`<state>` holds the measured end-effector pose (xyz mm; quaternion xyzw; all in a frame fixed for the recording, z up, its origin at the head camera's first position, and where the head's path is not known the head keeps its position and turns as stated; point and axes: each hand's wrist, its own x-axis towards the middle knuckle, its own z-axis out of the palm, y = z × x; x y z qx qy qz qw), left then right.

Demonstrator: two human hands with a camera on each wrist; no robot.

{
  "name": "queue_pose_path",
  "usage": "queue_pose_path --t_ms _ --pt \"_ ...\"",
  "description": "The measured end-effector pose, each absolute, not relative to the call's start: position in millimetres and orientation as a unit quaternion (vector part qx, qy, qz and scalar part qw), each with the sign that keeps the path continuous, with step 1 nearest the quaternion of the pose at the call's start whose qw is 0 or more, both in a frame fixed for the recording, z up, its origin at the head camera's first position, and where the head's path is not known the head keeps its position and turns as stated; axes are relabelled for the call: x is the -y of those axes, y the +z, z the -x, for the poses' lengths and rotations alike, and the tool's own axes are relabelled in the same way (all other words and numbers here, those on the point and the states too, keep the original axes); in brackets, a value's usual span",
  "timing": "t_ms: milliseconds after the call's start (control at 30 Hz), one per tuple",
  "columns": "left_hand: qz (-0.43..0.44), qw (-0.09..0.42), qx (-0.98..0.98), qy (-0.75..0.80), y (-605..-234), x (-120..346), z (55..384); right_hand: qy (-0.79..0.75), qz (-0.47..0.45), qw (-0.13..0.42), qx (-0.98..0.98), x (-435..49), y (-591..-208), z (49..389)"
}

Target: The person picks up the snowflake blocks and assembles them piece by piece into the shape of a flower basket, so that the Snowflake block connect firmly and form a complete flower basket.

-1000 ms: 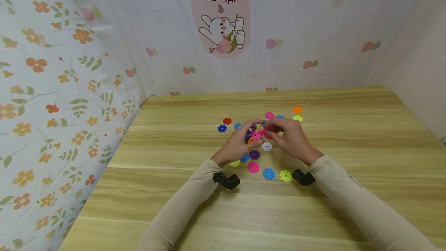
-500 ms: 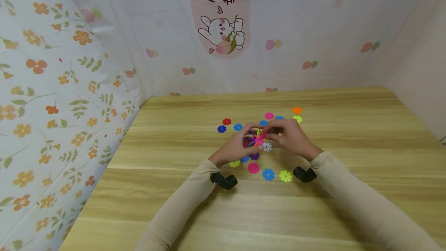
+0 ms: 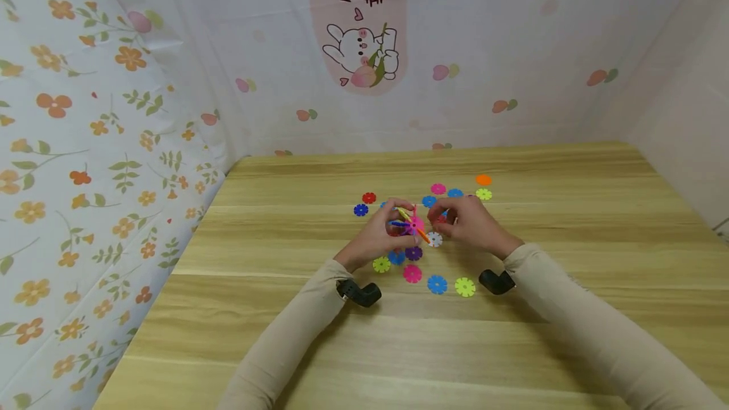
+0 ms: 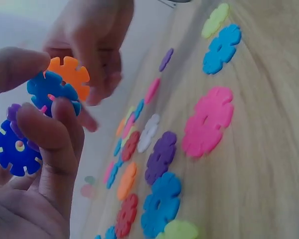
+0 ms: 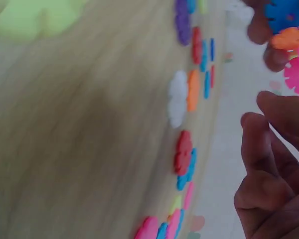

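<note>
My left hand [image 3: 369, 239] holds a cluster of joined snowflake discs [image 3: 414, 226] between thumb and fingers, above the table. Pink, orange, dark blue and yellow-green pieces stick out of it. In the left wrist view a blue disc [image 4: 47, 89], an orange disc [image 4: 72, 74] and a dark blue disc [image 4: 18, 152] show, with purple behind the fingers. Just right of the cluster is my right hand [image 3: 471, 225], its fingers loosely bent. The right wrist view shows nothing between the right hand's fingertips [image 5: 266, 99], which are apart from the cluster's pink disc [image 5: 298, 75].
Loose discs lie flat around the hands: a white disc [image 3: 435, 240], a purple disc [image 3: 413, 253], a pink disc [image 3: 412, 274], a blue disc [image 3: 437, 285] and several more. An orange disc [image 3: 483, 180] lies farthest back. Patterned cloth [image 3: 256, 55] hangs behind the wooden table [image 3: 364, 353].
Earlier my right hand pinched a pink disc against the cluster; now it has drawn back to the right. The cluster has turned in my left hand, its orange piece now pointing lower right.
</note>
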<state>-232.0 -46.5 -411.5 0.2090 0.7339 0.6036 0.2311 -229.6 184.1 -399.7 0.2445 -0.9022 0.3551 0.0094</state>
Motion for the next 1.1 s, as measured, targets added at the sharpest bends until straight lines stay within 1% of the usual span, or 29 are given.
queue_pose_path --t_ms 100,200,367,467,733,933,1000,1100 --pt "-0.204 0.222 -0.736 0.607 -410 50 233 0.298 -0.267 -0.013 0.917 -183 -402 233" --pt "-0.200 0.223 -0.741 0.601 -410 51 233 0.253 -0.297 -0.029 0.920 -181 -406 234" --pt "-0.193 0.246 -0.725 0.613 -409 50 232 0.217 -0.327 -0.014 0.920 -177 -409 234" --pt "-0.187 0.254 -0.700 0.641 -410 49 231 0.220 -0.330 -0.007 0.918 -176 -408 235" --pt "-0.226 0.238 -0.686 0.650 -410 47 227 0.316 -0.290 -0.055 0.902 -190 -401 234" --pt "-0.231 0.197 -0.740 0.600 -413 45 225 0.414 -0.239 -0.041 0.878 -194 -391 230" --pt "-0.237 0.181 -0.752 0.588 -414 43 225 0.434 -0.236 -0.030 0.869 -192 -387 229" --pt "-0.238 0.177 -0.753 0.587 -413 40 224 0.454 -0.243 -0.011 0.857 -187 -383 225"
